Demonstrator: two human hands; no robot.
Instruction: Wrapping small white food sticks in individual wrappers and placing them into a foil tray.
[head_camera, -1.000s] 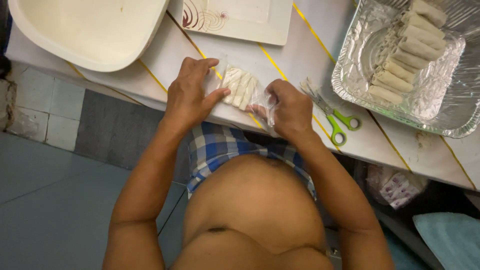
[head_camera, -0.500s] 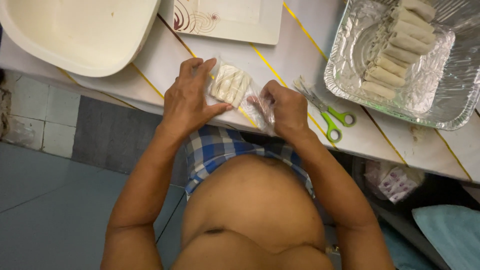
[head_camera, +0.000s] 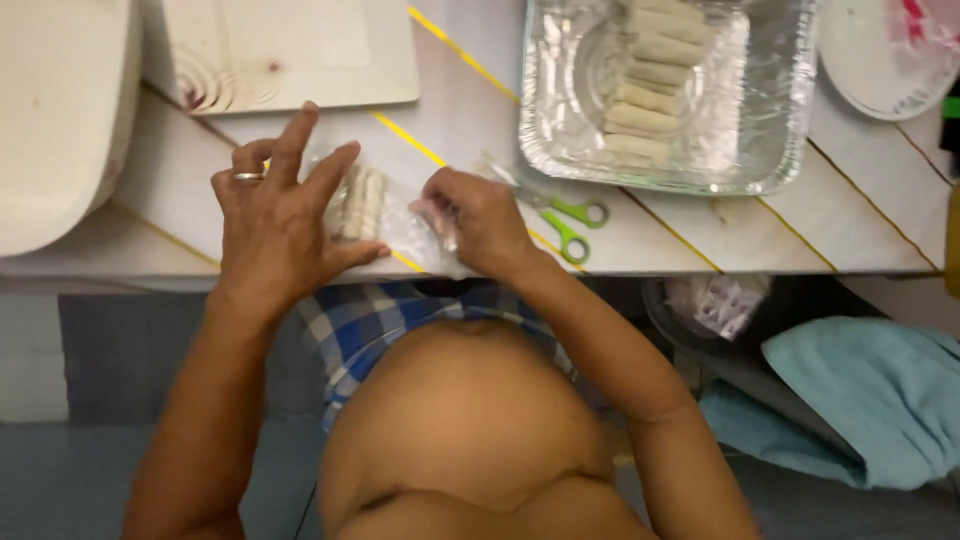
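Here both hands (head_camera: 380, 225) press a clear bag (head_camera: 395, 215) holding pale rolls (head_camera: 360, 200).

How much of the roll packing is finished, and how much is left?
Some rolls already sit inside the clear plastic bag on the table. In hand: the left hand rests on the bag, fingers spread, while the right hand pinches its open end. Left: a row of rolls lies in the foil tray. The green scissors lie beside the right hand.
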